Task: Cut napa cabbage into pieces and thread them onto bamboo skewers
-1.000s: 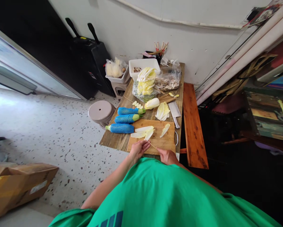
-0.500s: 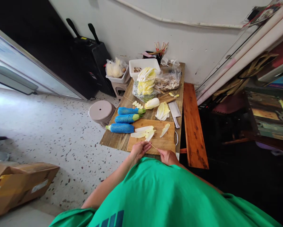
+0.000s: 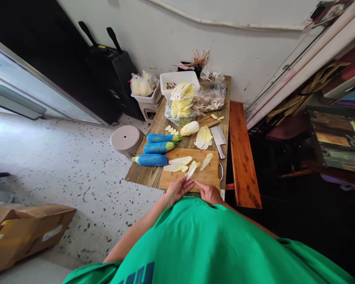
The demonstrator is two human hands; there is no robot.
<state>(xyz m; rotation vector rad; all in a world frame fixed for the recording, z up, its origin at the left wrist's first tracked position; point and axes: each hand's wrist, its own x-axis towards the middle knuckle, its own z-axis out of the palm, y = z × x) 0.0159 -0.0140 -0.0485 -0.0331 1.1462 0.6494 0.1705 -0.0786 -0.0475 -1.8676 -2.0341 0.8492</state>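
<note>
My left hand (image 3: 177,189) is closed on the base of a pale cabbage leaf (image 3: 192,169), just above the near edge of the wooden cutting board (image 3: 208,179). Between the fingers of my right hand (image 3: 210,193) is a thin wooden skewer (image 3: 193,180), its tip at the leaf's base; whether it has pierced the leaf I cannot tell. More cut leaves (image 3: 177,164) lie on the board's left half, and a single leaf piece (image 3: 206,161) rests to the right. Beyond the board are a cabbage heart (image 3: 190,128) and a small stack of leaves (image 3: 203,138).
A cleaver (image 3: 218,138) lies at the table's right side. Several blue-netted zucchini (image 3: 151,159) sit left of the board. Skewered leaves (image 3: 181,103), a white bin (image 3: 164,79) and bagged mushrooms (image 3: 214,98) stand farther back. A stool (image 3: 126,138) and a wooden bench (image 3: 244,157) flank the table.
The leaf in my left hand has risen slightly and come apart from the other leaves on the board. My right hand has brought the skewer closer to its base.
</note>
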